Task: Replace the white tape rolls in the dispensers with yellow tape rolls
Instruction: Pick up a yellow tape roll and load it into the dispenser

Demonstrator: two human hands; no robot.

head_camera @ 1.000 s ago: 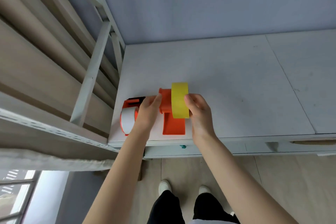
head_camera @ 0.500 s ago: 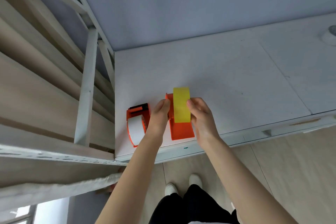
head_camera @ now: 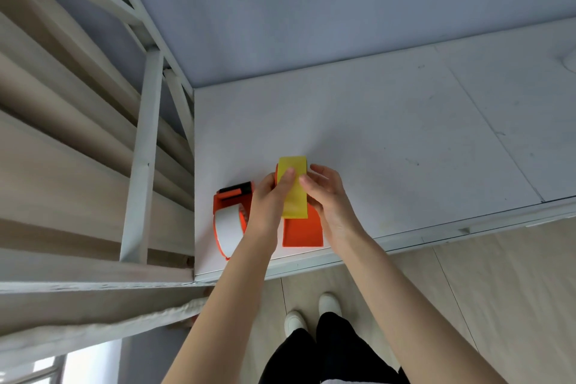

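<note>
Orange moulded plastic, glossy: hand-held tape dispenser (head_camera: 301, 227), standing near the front edge of the white laminate desk (head_camera: 405, 140), broad flat handle pointing toward the person. Seated on it, upright on edge, a yellow tape roll (head_camera: 293, 187), a smooth band with slightly translucent sheen, wide and cylindrical. Whether the roll sat fully home on the hub could not be told; the hands covered the joint.

Left hand (head_camera: 270, 199): fingers curled, thumb pressed on the roll's outer face, the others hidden behind it. Right hand (head_camera: 324, 196): half-closed, fingertips pinching the roll's right flank and the dispenser body beneath.

Just left, touching or nearly touching the left wrist: second orange plastic dispenser with black roller bar (head_camera: 232, 215), carrying a white tape roll (head_camera: 229, 229), matt, paper-like, not yet exchanged.

Hazards, as judged:
- Roll pushed on askew would probably bind on the hub or sit tilted; cause, uneven pressure from the two thumbs.
- The dispenser stood close to the desk's near edge; a hard shove toward the person could slide it off the slick laminate.
- A cutter blade, if present at the far end, was hidden; fingers there risked a nick.
- The left forearm could knock the neighbouring dispenser sideways.
</note>
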